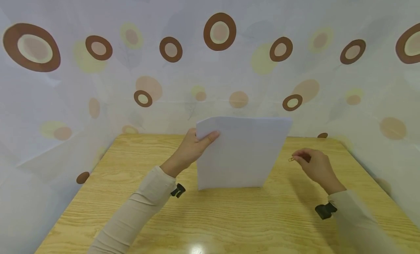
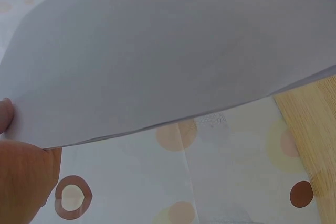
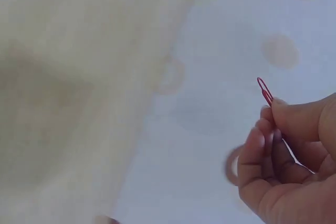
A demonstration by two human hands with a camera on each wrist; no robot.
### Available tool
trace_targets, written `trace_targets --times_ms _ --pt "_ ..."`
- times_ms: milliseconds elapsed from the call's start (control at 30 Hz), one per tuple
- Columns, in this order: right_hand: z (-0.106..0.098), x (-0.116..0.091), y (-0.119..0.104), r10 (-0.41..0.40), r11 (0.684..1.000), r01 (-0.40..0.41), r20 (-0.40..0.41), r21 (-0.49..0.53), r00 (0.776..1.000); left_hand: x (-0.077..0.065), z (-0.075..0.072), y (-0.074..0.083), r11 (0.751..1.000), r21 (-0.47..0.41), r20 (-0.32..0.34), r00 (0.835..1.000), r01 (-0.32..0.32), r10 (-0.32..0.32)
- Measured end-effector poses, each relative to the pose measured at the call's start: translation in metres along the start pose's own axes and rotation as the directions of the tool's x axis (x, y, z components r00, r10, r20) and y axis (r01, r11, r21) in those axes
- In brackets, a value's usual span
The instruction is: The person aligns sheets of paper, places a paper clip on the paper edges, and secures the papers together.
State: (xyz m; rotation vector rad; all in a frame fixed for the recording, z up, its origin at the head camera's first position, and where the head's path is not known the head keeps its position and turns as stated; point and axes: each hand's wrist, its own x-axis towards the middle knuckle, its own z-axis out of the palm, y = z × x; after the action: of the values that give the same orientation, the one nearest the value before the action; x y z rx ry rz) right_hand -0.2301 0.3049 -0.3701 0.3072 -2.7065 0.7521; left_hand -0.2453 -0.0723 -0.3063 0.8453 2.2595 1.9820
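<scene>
My left hand (image 1: 193, 148) grips white paper (image 1: 239, 155) by its left edge, the thumb lying across the front near the upper left corner. The paper stands nearly upright over the table, its top left corner bent a little. Its edge in the left wrist view shows more than one layer of the paper (image 2: 173, 56). To the right of the paper, my right hand (image 1: 316, 168) pinches a small paper clip (image 1: 291, 159) between thumb and forefinger. In the right wrist view the paper clip (image 3: 265, 91) looks red, and its looped end sticks out past the fingertips.
A wood-grain table (image 1: 164, 224) lies under both hands. White sheeting (image 1: 187, 13) printed with brown, pink and yellow circles rises behind the table and along both sides. Dark straps (image 1: 326, 211) sit at both wrists, over light sleeves.
</scene>
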Motion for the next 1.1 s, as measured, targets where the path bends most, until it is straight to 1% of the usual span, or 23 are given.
trace_targets --times_ms 67,133,200,300,333,367,467,533,600,633,767,800,833,867,900,933,1000,1033,1100 --pt "-0.012 0.006 -0.008 -0.045 0.999 0.044 -0.075 -0.008 0.996 0.0 0.0 0.0 1.0 0.001 -0.001 1.0 0.005 -0.005" --pt "-0.022 0.011 -0.018 -0.092 0.996 0.09 -0.158 -0.02 0.983 0.001 -0.001 0.0 1.0 0.001 -0.003 1.0 0.009 -0.009" --pt "-0.031 0.016 -0.029 -0.139 0.99 0.138 -0.242 -0.022 0.96 0.001 -0.001 -0.001 1.0 -0.003 -0.003 1.0 0.011 -0.011" --pt "-0.039 0.021 -0.046 -0.199 0.978 0.205 -0.378 -0.024 0.904 0.002 0.0 -0.001 1.0 -0.004 -0.002 1.0 0.009 -0.009" --pt "-0.041 0.022 -0.052 -0.212 0.975 0.222 -0.419 -0.025 0.883 0.002 0.0 -0.001 1.0 -0.007 -0.001 1.0 0.01 -0.01" --pt "-0.043 0.024 -0.057 -0.229 0.969 0.245 -0.462 -0.026 0.857 0.003 0.0 -0.001 1.0 -0.01 -0.001 1.0 0.009 -0.009" --pt "-0.047 0.029 -0.071 -0.28 0.949 0.312 -0.57 -0.044 0.772 0.003 0.001 0.0 1.0 -0.016 0.004 1.0 -0.001 0.001" --pt "-0.048 0.032 -0.081 -0.321 0.932 0.355 -0.623 -0.074 0.713 0.003 0.001 0.0 1.0 -0.019 0.005 1.0 -0.005 0.005" --pt "-0.048 0.034 -0.092 -0.356 0.912 0.397 -0.665 -0.097 0.656 0.002 0.002 0.0 1.0 -0.019 0.001 1.0 -0.007 0.007" --pt "-0.048 0.035 -0.098 -0.366 0.905 0.411 -0.681 -0.104 0.634 0.003 0.002 0.0 1.0 -0.018 0.0 1.0 -0.006 0.006" --pt "-0.048 0.041 -0.124 -0.404 0.872 0.467 -0.752 -0.145 0.521 0.002 0.003 0.0 1.0 -0.013 -0.001 1.0 -0.002 0.002" --pt "-0.048 0.043 -0.131 -0.414 0.861 0.485 -0.763 -0.152 0.496 0.002 0.003 0.001 1.0 -0.012 0.001 1.0 -0.002 0.002" --pt "-0.048 0.045 -0.137 -0.423 0.851 0.501 -0.769 -0.155 0.48 0.003 0.003 0.0 1.0 -0.009 0.001 1.0 -0.004 0.004" --pt "-0.048 0.046 -0.142 -0.43 0.843 0.513 -0.772 -0.159 0.468 0.003 0.003 0.0 1.0 -0.007 0.001 1.0 -0.005 0.005" --pt "-0.049 0.047 -0.148 -0.436 0.837 0.525 -0.771 -0.156 0.465 0.003 0.003 0.0 1.0 -0.007 0.0 1.0 -0.005 0.005" --pt "-0.049 0.048 -0.152 -0.44 0.831 0.537 -0.765 -0.148 0.47 0.003 0.003 0.0 1.0 -0.007 0.0 1.0 -0.007 0.007" --pt "-0.048 0.049 -0.161 -0.441 0.823 0.556 -0.75 -0.118 0.493 0.002 0.003 0.0 1.0 -0.007 0.001 1.0 -0.01 0.01" --pt "-0.048 0.049 -0.164 -0.439 0.824 0.556 -0.74 -0.107 0.51 0.002 0.003 0.0 1.0 -0.006 0.0 1.0 -0.011 0.011" --pt "-0.046 0.049 -0.17 -0.435 0.822 0.564 -0.724 -0.078 0.535 0.002 0.002 0.0 1.0 -0.007 0.001 1.0 -0.014 0.014"
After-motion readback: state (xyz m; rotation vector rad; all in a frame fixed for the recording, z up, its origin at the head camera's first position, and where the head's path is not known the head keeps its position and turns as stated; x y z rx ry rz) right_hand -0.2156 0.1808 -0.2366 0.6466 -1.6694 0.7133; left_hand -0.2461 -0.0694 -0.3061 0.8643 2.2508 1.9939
